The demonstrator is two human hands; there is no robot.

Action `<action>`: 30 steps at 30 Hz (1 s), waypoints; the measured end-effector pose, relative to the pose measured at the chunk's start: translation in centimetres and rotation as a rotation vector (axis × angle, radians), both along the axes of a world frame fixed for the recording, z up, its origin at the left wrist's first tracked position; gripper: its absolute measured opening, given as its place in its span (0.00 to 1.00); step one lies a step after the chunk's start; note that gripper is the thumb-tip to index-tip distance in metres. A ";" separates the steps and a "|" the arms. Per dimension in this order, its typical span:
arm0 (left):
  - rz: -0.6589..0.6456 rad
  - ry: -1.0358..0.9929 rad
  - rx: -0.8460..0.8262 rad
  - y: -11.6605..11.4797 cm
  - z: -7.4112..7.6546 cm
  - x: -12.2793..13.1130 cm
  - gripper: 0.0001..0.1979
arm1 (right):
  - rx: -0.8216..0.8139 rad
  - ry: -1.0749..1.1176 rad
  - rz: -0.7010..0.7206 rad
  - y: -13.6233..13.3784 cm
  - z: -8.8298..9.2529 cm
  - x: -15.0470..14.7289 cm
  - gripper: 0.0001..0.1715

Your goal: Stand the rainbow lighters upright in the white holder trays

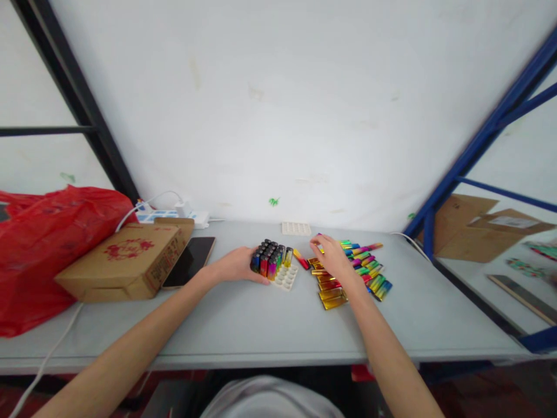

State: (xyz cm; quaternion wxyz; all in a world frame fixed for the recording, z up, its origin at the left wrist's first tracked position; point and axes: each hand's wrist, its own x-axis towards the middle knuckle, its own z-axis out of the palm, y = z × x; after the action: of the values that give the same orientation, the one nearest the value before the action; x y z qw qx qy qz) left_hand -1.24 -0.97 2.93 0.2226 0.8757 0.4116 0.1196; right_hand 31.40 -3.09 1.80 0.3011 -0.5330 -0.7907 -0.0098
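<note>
Several shiny coloured lighters (270, 258) with black tops stand upright, packed in the left part of a white tray with round holes (286, 278). My left hand (238, 265) is closed around the left side of this group, thumb at the front; its other fingers are partly hidden behind. On the right, many metallic lighters (333, 298) lie in a loose pile, gold, red, green and blue. Over the pile's left edge is my right hand (331, 253), fingers bent together. What they hold, if anything, is too small to make out. A single red and yellow lighter (300, 259) lies between tray and pile.
A second white tray (296, 228) lies by the wall. To the left are a dark-screened phone or tablet (190, 261), a cardboard box (126, 258), a red plastic bag (47, 244) and a power strip (167, 215). A blue metal frame (429, 232) bounds the right side.
</note>
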 end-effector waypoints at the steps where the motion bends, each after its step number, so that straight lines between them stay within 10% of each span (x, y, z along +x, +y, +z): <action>1: 0.002 0.006 0.004 0.0 0.0 0.0 0.45 | -0.002 -0.012 0.004 0.1 -0.3 0.2 0.09; 30: -0.012 -0.042 -0.043 -0.3 0.3 0.1 0.44 | -0.194 -0.192 -0.184 -1.8 -0.2 -4.9 0.16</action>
State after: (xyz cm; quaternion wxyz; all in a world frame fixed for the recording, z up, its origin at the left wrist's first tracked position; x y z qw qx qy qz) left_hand -1.16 -1.25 3.20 0.2506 0.8704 0.4041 0.1278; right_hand 26.54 -4.92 1.65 0.1693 -0.6263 -0.7609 -0.0118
